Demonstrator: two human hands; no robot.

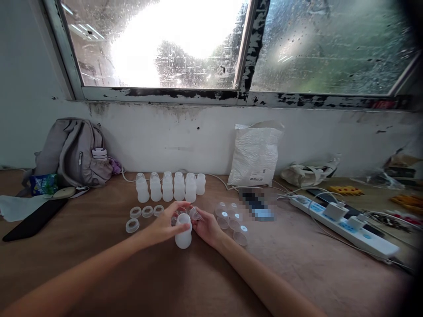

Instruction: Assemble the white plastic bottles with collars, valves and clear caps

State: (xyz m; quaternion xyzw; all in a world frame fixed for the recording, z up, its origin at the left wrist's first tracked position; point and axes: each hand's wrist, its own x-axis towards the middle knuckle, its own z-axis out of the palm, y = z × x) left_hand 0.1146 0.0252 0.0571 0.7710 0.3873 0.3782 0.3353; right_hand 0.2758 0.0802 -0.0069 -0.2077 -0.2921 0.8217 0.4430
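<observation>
A frosted white baby bottle (pixel 183 238) stands upright at the middle of the table. My left hand (pixel 167 226) is closed around its upper part, thumb across the near side. Close beside the bottle, my right hand (pixel 206 226) pinches a small clear collar-like piece (pixel 194 214) between thumb and fingers; its exact shape is partly hidden. To the left of my left hand lie several translucent rings (pixel 132 226). Several clear round caps (pixel 240 238) are at the right of my right hand. Behind, a row of frosted bottles (pixel 168 189) stands upright, most with clear tops.
A grey backpack (pixel 77 152) leans at the back left, with a black flat case (pixel 35 220) before it. A white plastic parcel (pixel 256 154) rests against the wall. At right lies a white power strip (pixel 346 229) with cables. A partly blurred dark object (pixel 256 204) lies nearby.
</observation>
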